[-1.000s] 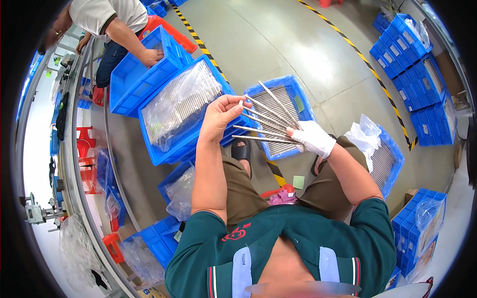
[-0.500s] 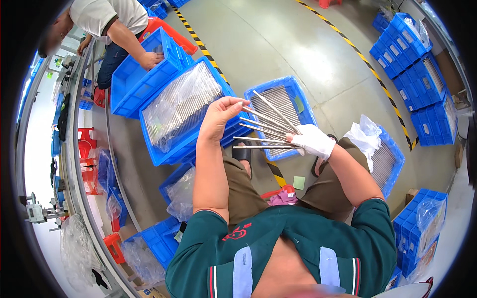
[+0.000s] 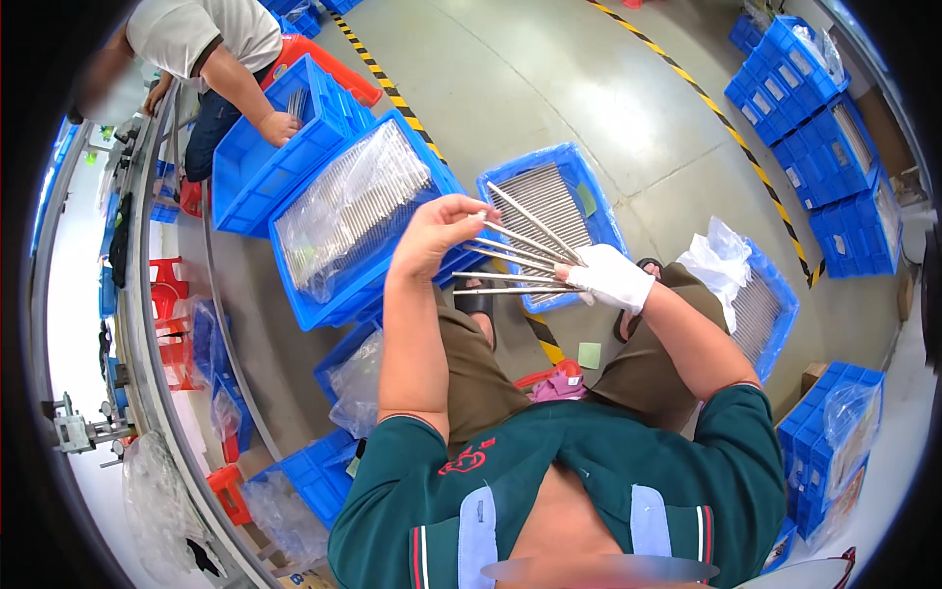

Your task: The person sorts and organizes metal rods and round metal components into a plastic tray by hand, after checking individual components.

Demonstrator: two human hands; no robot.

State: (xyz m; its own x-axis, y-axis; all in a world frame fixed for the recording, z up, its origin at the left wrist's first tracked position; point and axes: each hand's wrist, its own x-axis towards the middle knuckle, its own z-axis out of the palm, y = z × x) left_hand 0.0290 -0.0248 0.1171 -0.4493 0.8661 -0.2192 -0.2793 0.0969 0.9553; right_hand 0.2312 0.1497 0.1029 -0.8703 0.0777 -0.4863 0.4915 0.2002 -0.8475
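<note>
Several thin metal rods (image 3: pixel 522 291) fan out from my right hand (image 3: pixel 613 278), which wears a white glove and is closed round their right ends. My bare left hand (image 3: pixel 437 239) is at the far ends of the rods, thumb and fingers pinched on the tip of one upper rod. Two lower rods lie close together, while the topmost one slants away from the others. Beyond the hands, a blue crate (image 3: pixel 610 224) lined with clear plastic stands on the floor, filled with rows of similar rods (image 3: pixel 542 196). A green slip (image 3: pixel 586 199) lies on its right side.
At left, a large blue crate (image 3: pixel 306 312) holds plastic-covered rods. A co-worker's hand (image 3: pixel 280 128) reaches into a tilted blue box (image 3: pixel 235 187). Another rod crate (image 3: pixel 790 304) with white plastic stands right of my knee. Crates (image 3: pixel 839 172) are stacked at far right.
The lower rods in my right hand have drawn closer together. My left hand stays at the rod tips. The co-worker's hand has shifted slightly, and the view has moved a little.
</note>
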